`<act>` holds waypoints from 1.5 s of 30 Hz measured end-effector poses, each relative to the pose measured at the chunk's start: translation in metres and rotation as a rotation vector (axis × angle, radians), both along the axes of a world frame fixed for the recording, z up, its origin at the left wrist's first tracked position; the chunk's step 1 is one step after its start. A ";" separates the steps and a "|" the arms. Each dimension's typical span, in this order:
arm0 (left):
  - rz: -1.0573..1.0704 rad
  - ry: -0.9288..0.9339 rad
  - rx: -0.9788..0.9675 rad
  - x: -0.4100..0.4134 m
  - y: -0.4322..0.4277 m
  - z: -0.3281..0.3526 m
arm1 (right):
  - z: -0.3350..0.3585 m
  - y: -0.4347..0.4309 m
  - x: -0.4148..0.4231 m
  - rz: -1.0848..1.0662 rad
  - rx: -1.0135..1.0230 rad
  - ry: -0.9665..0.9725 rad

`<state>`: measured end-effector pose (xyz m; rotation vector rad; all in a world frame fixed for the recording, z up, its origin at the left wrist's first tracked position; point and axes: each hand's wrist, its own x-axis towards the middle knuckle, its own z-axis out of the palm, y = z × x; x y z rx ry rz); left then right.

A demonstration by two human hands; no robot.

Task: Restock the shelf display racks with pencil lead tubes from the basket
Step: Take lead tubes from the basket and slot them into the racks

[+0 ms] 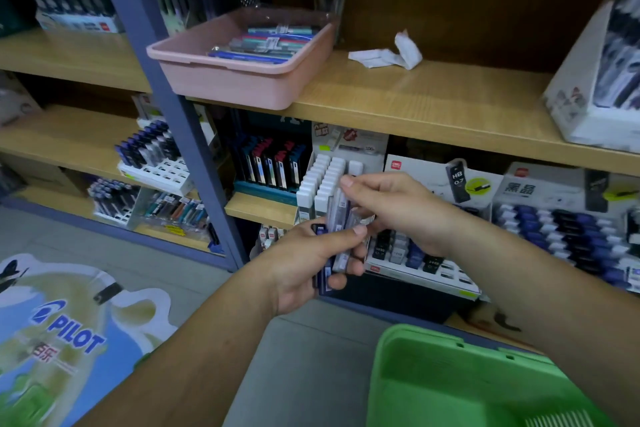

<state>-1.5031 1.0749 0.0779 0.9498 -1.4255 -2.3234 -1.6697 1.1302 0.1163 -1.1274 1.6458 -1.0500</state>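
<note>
My left hand grips a bunch of several pencil lead tubes, clear and dark blue, held upright in front of the lower shelf. My right hand reaches across from the right and pinches the top of one clear tube in that bunch. Just behind the hands stands a white display rack with rows of white-capped tubes. Below the right hand lies a flatter rack with black, grey and blue tubes. The green basket sits at the bottom right; the part of its inside that shows holds nothing.
A pink tray with pens sits on the upper wooden shelf, beside crumpled white paper. More lead racks fill the lower shelf to the right. A blue metal upright divides the shelving. A Pilot floor sticker lies at the left.
</note>
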 end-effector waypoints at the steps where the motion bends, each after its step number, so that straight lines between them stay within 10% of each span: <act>1: -0.034 0.006 -0.007 -0.002 0.009 0.006 | 0.005 0.015 0.003 0.030 0.006 -0.098; 22: -0.231 -0.026 0.084 -0.090 0.157 0.008 | -0.030 0.198 -0.037 -0.517 -0.123 -0.681; 45: 0.012 -0.148 -0.151 -0.089 0.077 -0.017 | -0.034 0.155 -0.076 -0.147 0.062 -0.087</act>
